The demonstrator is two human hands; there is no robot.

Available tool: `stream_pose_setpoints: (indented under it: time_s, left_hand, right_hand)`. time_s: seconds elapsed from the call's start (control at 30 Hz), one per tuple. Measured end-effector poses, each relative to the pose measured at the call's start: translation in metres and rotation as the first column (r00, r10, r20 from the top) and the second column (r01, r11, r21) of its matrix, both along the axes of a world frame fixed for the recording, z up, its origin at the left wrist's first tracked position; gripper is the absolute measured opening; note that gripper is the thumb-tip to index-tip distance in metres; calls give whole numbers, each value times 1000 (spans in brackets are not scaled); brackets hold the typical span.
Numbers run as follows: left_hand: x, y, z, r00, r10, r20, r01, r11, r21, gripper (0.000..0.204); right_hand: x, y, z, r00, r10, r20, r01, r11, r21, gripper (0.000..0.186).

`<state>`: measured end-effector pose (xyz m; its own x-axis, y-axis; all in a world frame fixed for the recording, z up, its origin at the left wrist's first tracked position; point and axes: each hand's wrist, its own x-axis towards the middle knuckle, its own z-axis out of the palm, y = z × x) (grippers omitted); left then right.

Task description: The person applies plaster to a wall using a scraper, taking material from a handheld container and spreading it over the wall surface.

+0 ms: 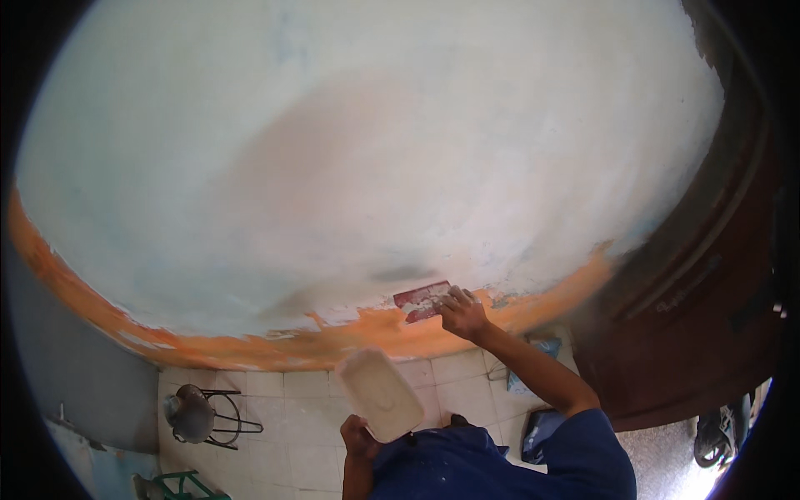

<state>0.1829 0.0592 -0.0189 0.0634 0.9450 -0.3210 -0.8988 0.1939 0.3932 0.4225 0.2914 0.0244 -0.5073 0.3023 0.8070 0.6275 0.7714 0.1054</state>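
Observation:
My right hand (464, 314) grips a wide red putty knife (422, 300) smeared with pale putty. Its blade lies at the lower part of the white-coated wall (433, 183), just where the white meets a ragged orange band (333, 338). Lower down, my left hand (356, 436) holds a pale rectangular plastic tub (380, 395) by its near edge, tilted in front of my body. A light film of putty seems to coat its inside. The fingers under the tub are partly hidden.
A dark round stool (195, 415) with black metal legs stands at the left on the tiled floor (292, 425), near a green stool frame (179, 483). A dark red-brown panel (692, 333) borders the right. Blue bags (533, 364) lie by the wall.

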Motion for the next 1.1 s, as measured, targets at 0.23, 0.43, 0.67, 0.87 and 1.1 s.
stream_pose_setpoints:
  time_s: [0.23,0.43,0.67,0.87,1.1]
  left_hand:
    - [-9,-2,-8,999,-34,-11,34,999,8,62]
    - [-10,-2,-12,999,-27,-44,27,999,16,60]
    - [-12,2,-6,991,35,-129,-24,996,84,59]
    - [-21,5,5,988,6,-154,-6,1000,-1,63]
    - [-7,24,17,974,-119,-190,126,992,27,83]
  right_hand:
    - [-4,37,152,978,-161,-136,146,983,-113,20]
    - [1,17,336,921,26,-390,229,771,594,24]
    - [-10,58,218,988,-131,-85,156,830,536,22]
    - [-28,-49,72,983,-45,-180,54,997,48,26]
    - [-56,-145,91,399,-548,-735,-651,395,-648,19]
